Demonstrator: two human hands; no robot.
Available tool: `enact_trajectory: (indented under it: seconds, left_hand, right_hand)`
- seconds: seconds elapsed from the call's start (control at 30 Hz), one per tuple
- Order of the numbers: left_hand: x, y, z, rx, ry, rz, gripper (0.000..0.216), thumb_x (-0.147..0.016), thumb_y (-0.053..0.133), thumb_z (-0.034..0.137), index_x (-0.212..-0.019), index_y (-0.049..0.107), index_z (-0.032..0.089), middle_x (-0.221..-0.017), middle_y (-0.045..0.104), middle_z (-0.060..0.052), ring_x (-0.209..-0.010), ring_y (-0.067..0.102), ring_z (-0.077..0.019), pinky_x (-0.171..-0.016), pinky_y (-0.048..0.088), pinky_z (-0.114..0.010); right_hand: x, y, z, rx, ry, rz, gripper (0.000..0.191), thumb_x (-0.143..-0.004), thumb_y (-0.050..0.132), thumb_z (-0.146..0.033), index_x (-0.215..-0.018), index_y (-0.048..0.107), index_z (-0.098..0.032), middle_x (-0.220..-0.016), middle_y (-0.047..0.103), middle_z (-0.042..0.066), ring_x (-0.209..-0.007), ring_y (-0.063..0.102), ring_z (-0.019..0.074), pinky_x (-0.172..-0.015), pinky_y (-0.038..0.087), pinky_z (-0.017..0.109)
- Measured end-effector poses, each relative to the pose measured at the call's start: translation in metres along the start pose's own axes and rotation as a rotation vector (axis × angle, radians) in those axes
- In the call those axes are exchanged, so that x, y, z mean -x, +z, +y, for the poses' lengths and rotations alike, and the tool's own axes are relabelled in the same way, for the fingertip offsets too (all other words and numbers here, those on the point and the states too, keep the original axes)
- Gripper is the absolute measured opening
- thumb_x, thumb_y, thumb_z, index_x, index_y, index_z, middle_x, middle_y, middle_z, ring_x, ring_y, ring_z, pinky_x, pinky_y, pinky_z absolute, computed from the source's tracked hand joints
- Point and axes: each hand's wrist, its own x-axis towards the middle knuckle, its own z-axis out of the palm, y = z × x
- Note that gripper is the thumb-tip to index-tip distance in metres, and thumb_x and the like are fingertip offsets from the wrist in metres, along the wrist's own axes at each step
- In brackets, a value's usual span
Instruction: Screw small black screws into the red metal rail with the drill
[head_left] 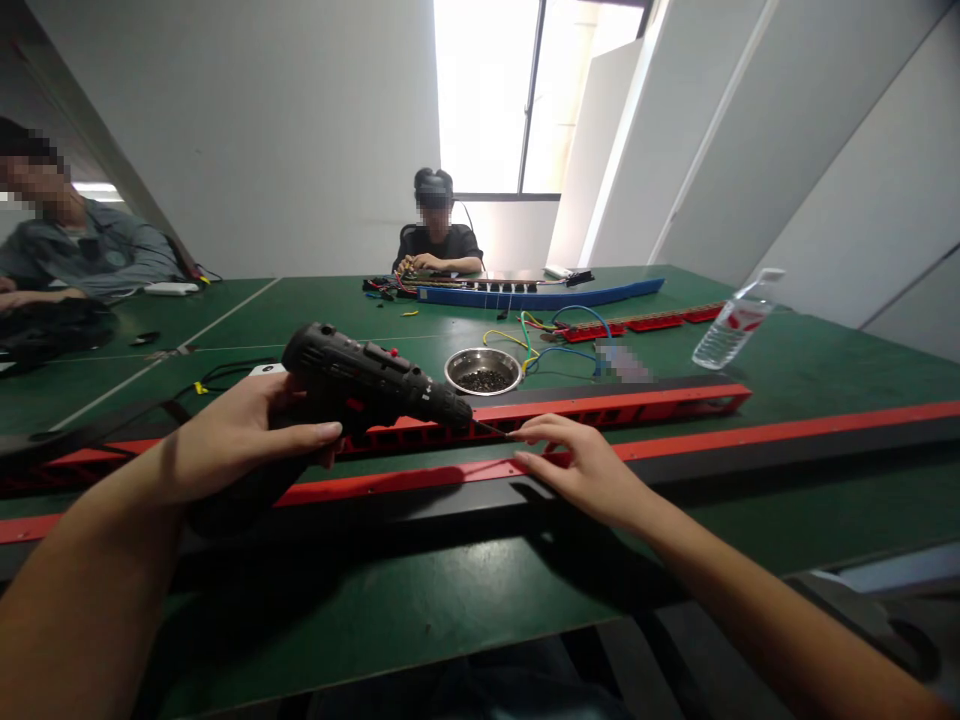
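Observation:
My left hand [251, 435] is wrapped round the grip of a black cordless drill [375, 375], its long thin bit pointing right. At the tip of that bit, the thumb and fingers of my right hand [574, 465] are pinched close together; whatever sits between them is too small to make out. Below both hands runs a long red and black bar [420, 480], lying across the table. Behind it lies a second red bar [675, 400] with a row of openings. A metal bowl [484, 390] of small dark screws stands just beyond the drill's chuck.
On the green table [360, 630], a clear water bottle [739, 320] stands at the right. Coloured wires [536, 350] trail beside the bowl. Farther back are a blue bar [540, 297] and short red strips [652, 322]. One person sits across the table, another at the left.

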Motion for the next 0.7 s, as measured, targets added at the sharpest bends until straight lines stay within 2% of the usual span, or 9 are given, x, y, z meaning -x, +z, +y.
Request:
enact_trajectory:
  seconds: [0.1, 0.23, 0.33, 0.47, 0.57, 0.63, 0.7]
  left_hand:
    - [0.002, 0.004, 0.018, 0.105, -0.097, 0.015, 0.062, -0.056, 0.074, -0.024, -0.11, 0.076, 0.007, -0.103, 0.082, -0.007, -0.085, 0.077, -0.0162, -0.075, 0.059, -0.016]
    - [0.002, 0.011, 0.04, 0.267, -0.26, -0.048, 0.071, -0.059, 0.063, -0.029, -0.121, 0.072, 0.005, -0.101, 0.082, -0.008, -0.073, 0.078, -0.0158, -0.067, 0.059, -0.017]
    - [-0.001, 0.016, 0.058, 0.232, -0.273, -0.103, 0.067, -0.065, 0.06, -0.026, -0.125, 0.069, 0.004, -0.099, 0.082, -0.011, -0.07, 0.078, -0.0188, -0.056, 0.058, -0.02]
    - [-0.005, 0.027, 0.082, 0.07, -0.103, -0.127, 0.056, -0.069, 0.058, -0.018, -0.12, 0.069, 0.002, -0.105, 0.081, -0.011, -0.086, 0.078, -0.0211, -0.064, 0.06, -0.024]
    - [-0.009, 0.032, 0.096, 0.004, -0.085, -0.213, 0.053, -0.069, 0.058, -0.016, -0.117, 0.069, 0.001, -0.114, 0.079, -0.013, -0.094, 0.077, -0.0219, -0.067, 0.059, -0.023]
    - [-0.012, 0.033, 0.103, 0.034, -0.131, -0.271, 0.052, -0.07, 0.056, -0.017, -0.117, 0.069, 0.0, -0.12, 0.077, -0.013, -0.103, 0.075, -0.0213, -0.072, 0.057, -0.019]
    - [-0.015, 0.032, 0.107, 0.1, -0.193, -0.22, 0.046, -0.075, 0.053, -0.015, -0.116, 0.068, -0.002, -0.121, 0.077, -0.012, -0.108, 0.074, -0.0202, -0.074, 0.055, -0.016]
  right_hand:
    - [0.019, 0.007, -0.005, 0.119, -0.106, -0.053, 0.033, -0.092, 0.068, -0.035, -0.123, 0.072, -0.026, -0.122, 0.069, 0.011, -0.115, 0.064, 0.0276, -0.1, 0.053, 0.045]
    - [0.031, 0.013, -0.008, 0.267, -0.182, -0.065, 0.044, -0.09, 0.069, -0.035, -0.133, 0.066, -0.025, -0.132, 0.065, 0.014, -0.123, 0.06, 0.0309, -0.105, 0.051, 0.05]
    - [0.034, 0.015, -0.006, 0.289, -0.199, -0.048, 0.045, -0.091, 0.068, -0.036, -0.135, 0.064, -0.025, -0.134, 0.064, 0.014, -0.126, 0.059, 0.0316, -0.107, 0.05, 0.051]
    - [0.038, 0.016, -0.002, 0.281, -0.207, -0.022, 0.042, -0.093, 0.066, -0.037, -0.133, 0.065, -0.024, -0.136, 0.063, 0.013, -0.127, 0.058, 0.0302, -0.109, 0.049, 0.049]
    - [0.04, 0.017, 0.0, 0.29, -0.198, -0.018, 0.043, -0.093, 0.065, -0.036, -0.135, 0.063, -0.025, -0.139, 0.062, 0.013, -0.128, 0.058, 0.0302, -0.109, 0.049, 0.049]
    - [0.041, 0.016, 0.002, 0.331, -0.188, 0.001, 0.055, -0.093, 0.066, -0.04, -0.144, 0.055, -0.024, -0.141, 0.06, 0.014, -0.129, 0.057, 0.0313, -0.109, 0.048, 0.05]
    - [0.039, 0.014, 0.004, 0.416, -0.166, 0.014, 0.074, -0.09, 0.067, -0.049, -0.154, 0.042, -0.02, -0.143, 0.059, 0.017, -0.129, 0.056, 0.0339, -0.108, 0.046, 0.053]
